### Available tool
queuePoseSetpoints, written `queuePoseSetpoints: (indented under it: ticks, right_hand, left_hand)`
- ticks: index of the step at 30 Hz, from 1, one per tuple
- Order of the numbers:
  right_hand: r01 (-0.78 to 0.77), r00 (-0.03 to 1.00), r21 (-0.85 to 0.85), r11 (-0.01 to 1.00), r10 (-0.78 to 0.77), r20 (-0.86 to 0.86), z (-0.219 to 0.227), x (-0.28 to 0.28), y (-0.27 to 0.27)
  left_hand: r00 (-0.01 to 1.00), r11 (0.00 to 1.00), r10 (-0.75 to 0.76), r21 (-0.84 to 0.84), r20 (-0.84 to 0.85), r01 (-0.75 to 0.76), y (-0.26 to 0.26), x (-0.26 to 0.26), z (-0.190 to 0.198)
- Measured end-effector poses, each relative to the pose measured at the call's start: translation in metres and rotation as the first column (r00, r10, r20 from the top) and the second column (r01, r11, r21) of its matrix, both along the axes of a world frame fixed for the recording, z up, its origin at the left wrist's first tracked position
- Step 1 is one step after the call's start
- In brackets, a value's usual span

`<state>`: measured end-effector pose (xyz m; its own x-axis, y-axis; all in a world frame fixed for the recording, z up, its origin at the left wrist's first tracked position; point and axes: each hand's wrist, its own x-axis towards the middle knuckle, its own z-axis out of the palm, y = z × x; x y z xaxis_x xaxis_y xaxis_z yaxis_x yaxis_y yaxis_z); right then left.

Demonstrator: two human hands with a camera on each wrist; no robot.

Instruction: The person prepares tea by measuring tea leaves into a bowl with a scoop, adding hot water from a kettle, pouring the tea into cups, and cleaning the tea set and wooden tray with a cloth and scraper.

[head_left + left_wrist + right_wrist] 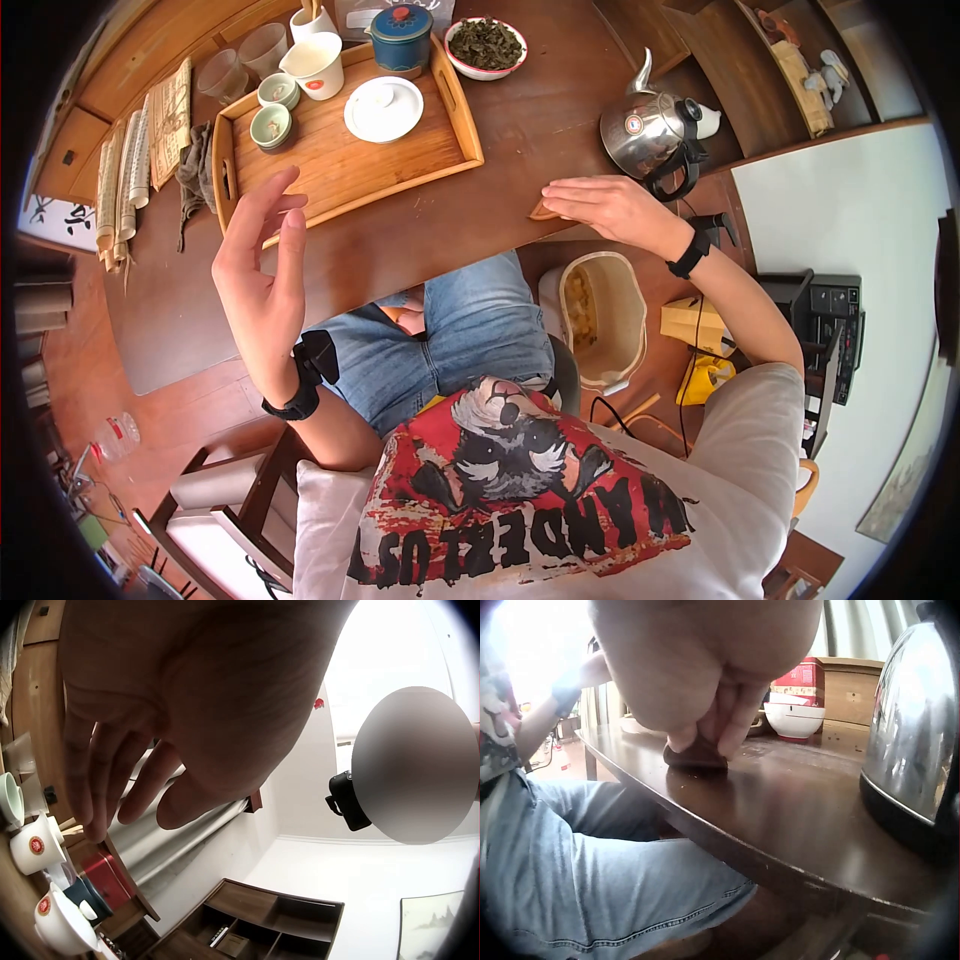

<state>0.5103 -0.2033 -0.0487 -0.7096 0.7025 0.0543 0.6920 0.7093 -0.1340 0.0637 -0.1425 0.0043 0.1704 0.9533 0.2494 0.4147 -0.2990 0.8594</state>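
My right hand (622, 212) pinches a small brown flat piece (697, 756) between thumb and fingers. Its lower edge stands on the dark tabletop near the front rim, and light crumbs lie beside it. Only a corner of the piece shows in the head view; the fingers cover the rest. My left hand (258, 275) is raised at the front left of the wooden tray (340, 165), fingers loosely bent, holding nothing. On the tray are a white lidded gaiwan (385, 110), a white pitcher (316, 68), two pale green cups (270, 126) and a blue lidded pot (401, 42).
A bowl of dark tea leaves (486, 47) stands right of the tray. Farther right is a steel kettle (642, 135). Below the table edge sits a beige bin (625, 345). Rolled mats (138, 165) and a dark cloth (197, 175) lie at the left.
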Motion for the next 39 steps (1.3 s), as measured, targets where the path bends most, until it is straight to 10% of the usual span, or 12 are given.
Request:
queuePoseSetpoints:
  ticks: [6, 11, 13, 17, 19, 26, 36, 39]
  right_hand:
    - [0.043, 0.972, -0.048, 0.998, -0.030, 0.235, 0.024, 0.035, -0.062]
    - [0.387, 0.671, -0.376, 0.842, 0.022, 0.741, -0.024, 0.120, -0.159]
    - [0.499, 0.834, -0.310, 0.809, -0.351, 0.426, -0.031, 0.121, -0.181]
    - [0.627, 0.764, -0.423, 0.654, -0.621, 0.175, -0.007, 0.079, -0.166]
    - [0.608, 0.513, -0.654, 0.451, -0.851, -0.109, -0.006, 0.071, -0.157]
    - [0.324, 0.193, -0.864, 0.385, -0.921, -0.338, 0.045, 0.019, -0.087]
    - [-0.089, 0.286, -0.799, 0.594, -0.753, -0.592, 0.065, -0.183, 0.079]
    - [-0.056, 0.621, -0.603, 0.796, -0.445, -0.645, 0.056, -0.268, 0.137]
  left_hand:
    - [1.000, 1.000, -0.016, 0.002, 0.002, 0.016, 0.000, 0.003, -0.002]
    - [0.999, 0.999, -0.049, 0.010, 0.005, 0.049, 0.003, 0.008, -0.008]
    - [0.997, 0.997, -0.075, 0.006, 0.003, 0.075, 0.003, 0.010, -0.011]
    - [0.993, 0.993, -0.117, 0.010, 0.001, 0.117, 0.004, 0.014, -0.012]
    - [0.994, 0.994, -0.113, 0.007, 0.001, 0.113, 0.002, 0.013, -0.010]
    - [0.997, 0.999, -0.001, 0.046, 0.072, -0.002, -0.002, -0.011, -0.006]
    - [0.902, 0.909, 0.376, 0.107, 0.212, -0.403, -0.009, -0.108, -0.026]
    - [0.861, 0.869, 0.456, 0.094, 0.226, -0.486, -0.017, -0.130, -0.032]
